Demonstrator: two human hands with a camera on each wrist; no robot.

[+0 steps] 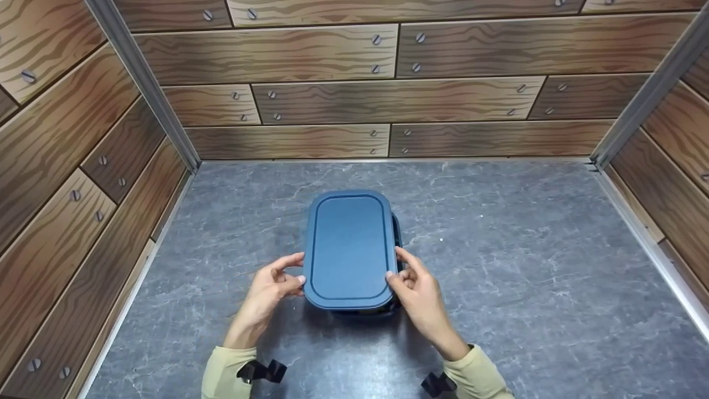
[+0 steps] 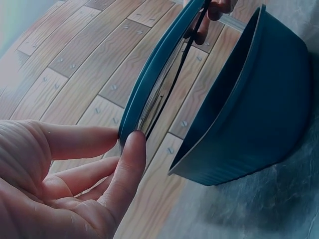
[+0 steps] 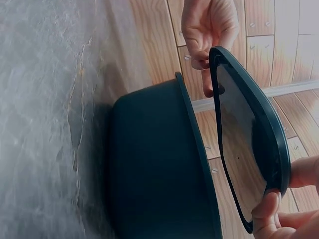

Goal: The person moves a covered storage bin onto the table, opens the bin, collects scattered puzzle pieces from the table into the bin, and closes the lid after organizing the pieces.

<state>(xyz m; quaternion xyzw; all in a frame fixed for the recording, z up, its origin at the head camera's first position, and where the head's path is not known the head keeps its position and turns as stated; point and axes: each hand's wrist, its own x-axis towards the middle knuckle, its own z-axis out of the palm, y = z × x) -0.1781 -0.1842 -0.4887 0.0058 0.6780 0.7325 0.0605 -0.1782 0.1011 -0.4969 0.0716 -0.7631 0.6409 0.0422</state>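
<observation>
A blue rectangular lid point(image 1: 352, 249) with rounded corners and a raised rim is held between both hands. My left hand point(image 1: 268, 291) pinches its left edge with thumb and forefinger. Opposite it, my right hand point(image 1: 419, 291) pinches the right edge near the front corner. Below the lid stands a deep dark-blue container point(image 2: 264, 104), mostly hidden from the head view. Both wrist views show a gap between the lid and the container's rim point(image 3: 194, 129). The lid's underside point(image 3: 239, 134) looks shiny. What the container holds cannot be made out.
The container stands on a grey marbled tabletop point(image 1: 526, 249). Wood-patterned panels point(image 1: 321, 100) wall the back and both sides, with metal strips point(image 1: 149, 88) at the corners. Dark straps point(image 1: 263, 371) sit on the sleeved wrists.
</observation>
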